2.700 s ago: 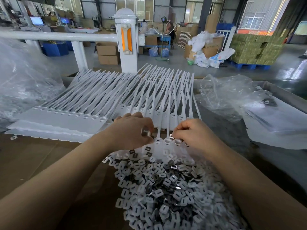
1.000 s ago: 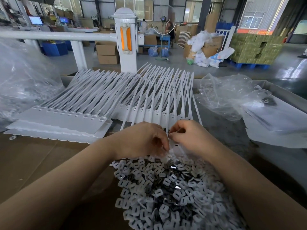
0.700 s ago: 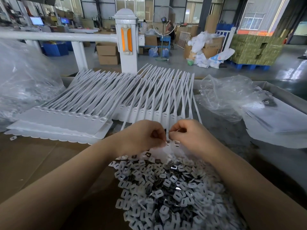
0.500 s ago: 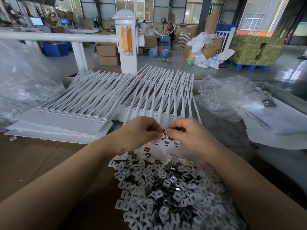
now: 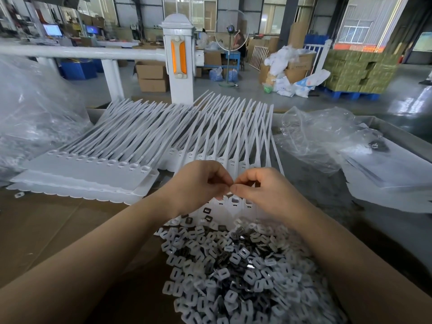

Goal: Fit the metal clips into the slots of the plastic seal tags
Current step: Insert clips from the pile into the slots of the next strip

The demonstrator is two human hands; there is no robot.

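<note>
While both hands [image 5: 231, 185] pinch fingertips together, the seal tags [image 5: 233, 203] lie just beneath.

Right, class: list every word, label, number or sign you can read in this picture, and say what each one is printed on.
None can be read.
Cardboard box by the white sacks: dark print, too blurred to read.
Computer screens at far left: lit, content too small to read.
Green cartons on the blue pallet: no legible marking.
Seal tags and clips: no print visible.

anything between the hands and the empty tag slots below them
Nothing visible. The left hand and right hand meet fingertip to fingertip just above the empty slots; the clip pile lies nearer.
</note>
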